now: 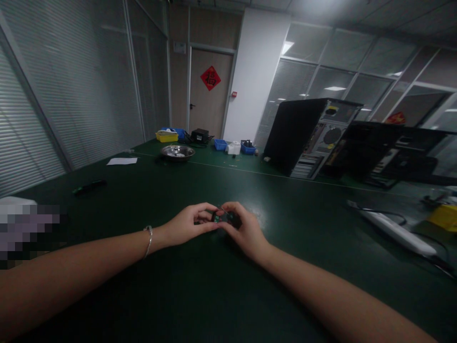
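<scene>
My left hand (189,223) and my right hand (241,231) meet over the dark green table (200,290), both pinched on one small dark part with a green spot (218,218). The fingers of each hand curl round it from its own side. The part is too small and dim to name. A silver bracelet (149,240) circles my left wrist. Both forearms rest low over the table, reaching forward from the near edge.
A metal bowl (177,152), white paper (122,161) and a dark tool (89,186) lie at the far left. Blue and yellow bins (166,136) line the back. An open computer case (310,137) stands right, with a white power strip (396,232) nearer.
</scene>
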The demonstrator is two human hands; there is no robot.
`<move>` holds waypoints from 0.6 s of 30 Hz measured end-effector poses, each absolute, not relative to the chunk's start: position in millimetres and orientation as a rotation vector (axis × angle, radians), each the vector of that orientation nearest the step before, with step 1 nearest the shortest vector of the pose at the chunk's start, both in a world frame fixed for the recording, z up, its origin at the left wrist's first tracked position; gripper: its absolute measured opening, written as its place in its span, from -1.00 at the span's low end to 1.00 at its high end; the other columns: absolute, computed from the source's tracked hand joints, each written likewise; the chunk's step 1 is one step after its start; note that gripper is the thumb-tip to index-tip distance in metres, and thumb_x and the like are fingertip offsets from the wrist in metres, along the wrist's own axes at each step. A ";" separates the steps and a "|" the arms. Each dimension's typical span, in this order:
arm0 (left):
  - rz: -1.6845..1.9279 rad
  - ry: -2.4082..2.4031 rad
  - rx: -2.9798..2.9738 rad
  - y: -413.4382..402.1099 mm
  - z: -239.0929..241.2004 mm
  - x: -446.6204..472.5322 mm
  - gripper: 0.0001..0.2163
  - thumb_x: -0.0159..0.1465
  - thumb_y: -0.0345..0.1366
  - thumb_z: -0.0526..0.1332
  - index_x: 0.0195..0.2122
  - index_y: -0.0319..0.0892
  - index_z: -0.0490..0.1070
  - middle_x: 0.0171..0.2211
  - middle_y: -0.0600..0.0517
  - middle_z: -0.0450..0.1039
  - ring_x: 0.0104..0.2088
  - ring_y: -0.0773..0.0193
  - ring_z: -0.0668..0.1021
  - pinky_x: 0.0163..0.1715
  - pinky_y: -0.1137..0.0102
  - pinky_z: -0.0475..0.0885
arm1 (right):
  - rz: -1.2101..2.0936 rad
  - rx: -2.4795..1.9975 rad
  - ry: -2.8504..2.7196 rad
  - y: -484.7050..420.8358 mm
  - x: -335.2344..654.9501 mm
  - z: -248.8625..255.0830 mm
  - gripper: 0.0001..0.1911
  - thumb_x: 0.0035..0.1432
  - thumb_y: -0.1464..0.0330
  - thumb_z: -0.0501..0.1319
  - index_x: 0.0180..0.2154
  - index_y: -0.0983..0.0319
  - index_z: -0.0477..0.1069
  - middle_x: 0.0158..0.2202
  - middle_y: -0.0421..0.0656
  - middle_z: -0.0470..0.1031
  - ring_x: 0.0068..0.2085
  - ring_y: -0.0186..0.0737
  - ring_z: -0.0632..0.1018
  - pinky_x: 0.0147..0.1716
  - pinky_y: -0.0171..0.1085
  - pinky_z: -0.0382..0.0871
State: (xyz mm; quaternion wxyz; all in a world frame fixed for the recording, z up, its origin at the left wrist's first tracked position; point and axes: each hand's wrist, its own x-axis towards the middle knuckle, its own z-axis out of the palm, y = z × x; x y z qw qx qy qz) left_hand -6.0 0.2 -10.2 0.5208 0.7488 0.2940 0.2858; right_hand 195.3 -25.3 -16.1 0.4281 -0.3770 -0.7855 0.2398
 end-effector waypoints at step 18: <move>0.799 0.699 1.665 6.7 -18.1 -5.0 -0.71 0.16 -0.43 0.21 -0.07 -0.25 0.33 -0.20 -0.06 0.48 -0.17 0.19 0.54 -0.17 0.27 0.46 | 0.383 -0.849 -2.054 -28.6 198.1 -15.0 -0.78 0.20 0.47 0.14 -0.09 0.21 0.34 -0.19 -0.11 0.44 -0.19 -0.24 0.47 -0.20 -0.28 0.36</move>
